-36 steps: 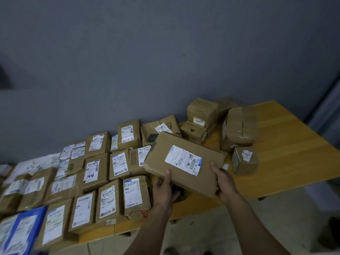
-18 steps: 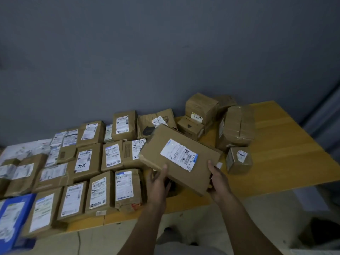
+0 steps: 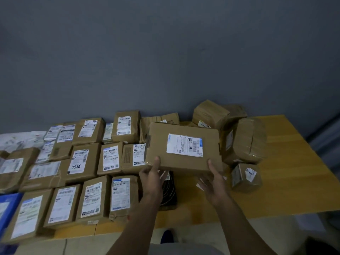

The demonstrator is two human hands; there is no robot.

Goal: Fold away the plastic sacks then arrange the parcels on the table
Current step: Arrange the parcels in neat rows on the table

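Observation:
I hold a flat brown cardboard parcel with a white shipping label above the wooden table. My left hand grips its near left corner, thumb on top. My right hand supports its near right edge from below, thumb on the top face. The parcel is level and square to the table. Rows of labelled brown parcels lie flat across the left half of the table. Beneath the held parcel a dark flat item lies on the table, partly hidden.
A heap of taped brown parcels stands at the back right against the grey wall. A small box marked "2" sits right of my right hand. A blue parcel is at the far left. Bare tabletop lies to the right.
The held parcel has turned from a slanted angle to square with the table and moved slightly away from me. Both hands stay on its near edge.

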